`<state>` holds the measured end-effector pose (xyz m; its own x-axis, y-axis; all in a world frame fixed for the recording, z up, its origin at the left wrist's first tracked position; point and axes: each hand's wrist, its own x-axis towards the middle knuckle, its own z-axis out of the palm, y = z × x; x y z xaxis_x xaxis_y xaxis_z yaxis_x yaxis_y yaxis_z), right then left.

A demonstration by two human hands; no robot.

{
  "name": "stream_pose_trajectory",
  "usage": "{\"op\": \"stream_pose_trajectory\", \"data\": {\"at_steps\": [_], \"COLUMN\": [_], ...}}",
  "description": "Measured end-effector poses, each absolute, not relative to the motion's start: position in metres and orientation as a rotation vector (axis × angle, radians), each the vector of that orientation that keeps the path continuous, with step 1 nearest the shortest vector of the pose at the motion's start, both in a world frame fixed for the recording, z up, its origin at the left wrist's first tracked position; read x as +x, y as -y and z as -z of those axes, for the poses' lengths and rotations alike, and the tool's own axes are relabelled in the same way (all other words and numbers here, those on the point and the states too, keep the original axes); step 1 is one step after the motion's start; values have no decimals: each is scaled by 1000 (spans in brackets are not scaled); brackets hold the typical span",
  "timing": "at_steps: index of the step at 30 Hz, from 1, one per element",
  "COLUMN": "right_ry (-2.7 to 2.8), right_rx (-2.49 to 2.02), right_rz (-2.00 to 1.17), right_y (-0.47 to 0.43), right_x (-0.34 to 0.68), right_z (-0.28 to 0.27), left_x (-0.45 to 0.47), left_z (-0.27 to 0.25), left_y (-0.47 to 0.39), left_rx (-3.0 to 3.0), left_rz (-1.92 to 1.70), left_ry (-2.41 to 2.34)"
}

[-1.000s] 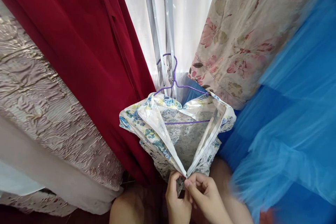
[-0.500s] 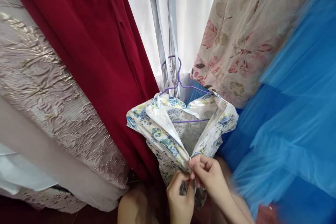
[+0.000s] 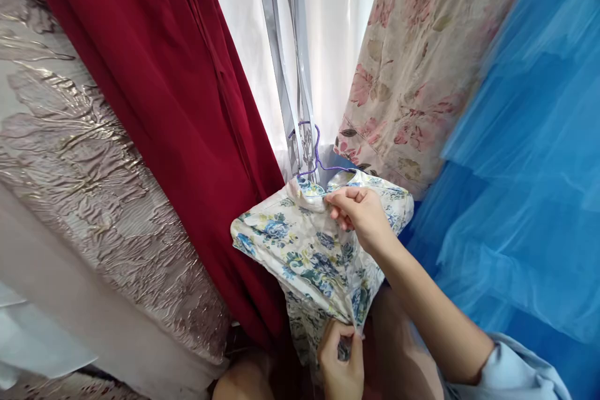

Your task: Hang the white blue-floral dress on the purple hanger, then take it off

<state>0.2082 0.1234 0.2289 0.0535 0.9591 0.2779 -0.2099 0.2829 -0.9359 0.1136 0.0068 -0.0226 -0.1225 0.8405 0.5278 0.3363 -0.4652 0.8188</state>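
A white blouse [image 3: 300,244] with blue and yellow-green flowers hangs on a purple wire hanger [image 3: 317,153]. My right hand [image 3: 359,209] pinches the front edge of the blouse just below the collar, at the neckline. Lower down, my left hand [image 3: 342,356] holds the front edge between thumb and finger. The front is drawn together between my two hands, and the inside of the blouse is hidden. The hanger's shoulders are mostly covered by the cloth.
Grey straps [image 3: 281,44] hang behind the hanger. A dark red garment [image 3: 164,106] and a textured, gold-threaded fabric [image 3: 107,169] are at left. Pinkish floral cloth [image 3: 407,69] and a layered blue tulle garment [image 3: 510,200] hang at right. My bare knees show below the blouse.
My right hand has moved up from beside the left hand to the collar, pulling the neckline closed. The left hand stays low, slightly farther right, still pinching the blouse.
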Motion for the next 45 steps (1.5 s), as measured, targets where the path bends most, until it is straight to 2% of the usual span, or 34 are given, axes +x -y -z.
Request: {"op": "stream_pose_trajectory", "data": {"at_steps": [3,5,11,14,17,20,24,30,35,39,42,45], "right_ry": [1197,1215,1296,1339,1354,1329,1334,1382,1450,1464,1490,1473], "right_rx": [-848,-844,-826,-809,-798,-811,-968,-1155,-1139,-1147,-1158,-1213], "right_rz": [-1066,-1045,-999,-982,-945,-920,-895,-1041,-1184,-1231,-1227,-1217], "right_y": [-123,-122,-115,-113,-119,-131,-132,-89,-55,-37,-33,-39], "right_x": [209,211,221,225,227,220,204,214,218,211,214,224], "right_z": [-223,-216,-210,-216,-218,-208,-167,-96,-62,-36,-21,-13], "left_x": [104,90,60,61,67,74,69,-19,-82,-74,-47,-15], "left_z": [19,-3,-147,-209,-235,-240,-255,-259,-192,-133,-119,-130], "left_y": [-9,-17,-79,-113,-132,-133,-128,-160,-172,-151,-128,-109], "left_rx": [1652,1669,2117,2398,2647,2693,2417,1996,1420,1366,1462,1661], "left_rz": [-1589,-1581,-1848,-1659,-1496,-1643,-2025,-2206,-2164,-1920,-1740,-1567], "left_ry": [-1347,-1370,-1192,-1152,-1109,-1075,-1257,-1562,-1432,-1371,-1339,-1276]}}
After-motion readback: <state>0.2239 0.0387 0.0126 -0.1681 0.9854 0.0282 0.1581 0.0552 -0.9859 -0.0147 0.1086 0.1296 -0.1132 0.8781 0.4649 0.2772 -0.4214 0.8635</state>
